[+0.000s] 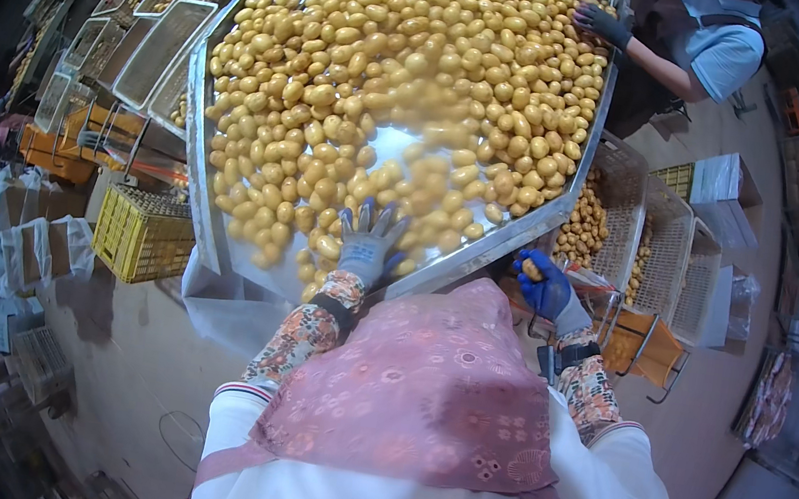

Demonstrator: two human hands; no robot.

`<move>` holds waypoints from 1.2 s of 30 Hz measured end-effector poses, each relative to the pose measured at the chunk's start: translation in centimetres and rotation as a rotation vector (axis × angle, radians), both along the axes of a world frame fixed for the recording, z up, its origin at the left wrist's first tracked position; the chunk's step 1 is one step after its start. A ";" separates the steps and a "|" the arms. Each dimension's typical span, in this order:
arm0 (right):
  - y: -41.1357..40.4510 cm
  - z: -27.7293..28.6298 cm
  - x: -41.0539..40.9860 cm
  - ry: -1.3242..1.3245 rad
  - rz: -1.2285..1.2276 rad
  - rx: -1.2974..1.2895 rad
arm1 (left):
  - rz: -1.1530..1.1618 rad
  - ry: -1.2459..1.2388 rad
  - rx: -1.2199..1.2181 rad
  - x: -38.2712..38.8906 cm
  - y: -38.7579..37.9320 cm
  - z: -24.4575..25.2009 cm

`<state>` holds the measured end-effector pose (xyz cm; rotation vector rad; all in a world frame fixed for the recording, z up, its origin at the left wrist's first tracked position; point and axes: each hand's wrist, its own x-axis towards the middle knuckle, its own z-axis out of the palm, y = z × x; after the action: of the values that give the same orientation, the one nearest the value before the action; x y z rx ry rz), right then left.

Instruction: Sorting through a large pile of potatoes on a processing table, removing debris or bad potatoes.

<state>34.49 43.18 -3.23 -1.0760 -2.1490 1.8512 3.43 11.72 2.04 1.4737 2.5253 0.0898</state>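
Observation:
A heap of yellow potatoes (364,55) covers a metal sorting table (195,109) before me. My left hand (366,247), in a grey glove with blue fingertips, lies palm down with fingers spread against potatoes near the table's narrow front end. It holds nothing that I can see. Beyond it, part of the shiny metal surface shows, and some potatoes there look blurred. Past the right edge of the table, my right hand (546,288) wears a blue-palmed glove. Its fingers curl around a single potato (532,270), above and in front of the crates on that side.
A plastic crate (621,203) partly filled with potatoes stands right of the table, with more crates beside it. A co-worker's gloved hand (601,25) touches the heap at the far right. Crates (164,52) and a yellow crate (144,235) stand left. A plastic-lined container (229,307) sits below the front end.

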 end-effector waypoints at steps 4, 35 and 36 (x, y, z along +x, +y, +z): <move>3.3 6.2 -2.6 1.032 -0.299 -1.252 | 0.157 -0.072 0.084 -0.9 -6.4 -1.9; -13.5 9.7 -26.7 -0.224 0.729 0.776 | 0.705 -0.377 -0.135 3.0 -11.3 -3.0; -14.2 9.6 -27.6 -0.364 0.785 0.811 | 0.695 -0.390 -0.149 2.9 -11.3 -3.1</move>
<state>6.88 29.00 6.38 -0.4091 -3.3837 0.6845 6.36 0.44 -1.04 0.4182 2.5095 0.2599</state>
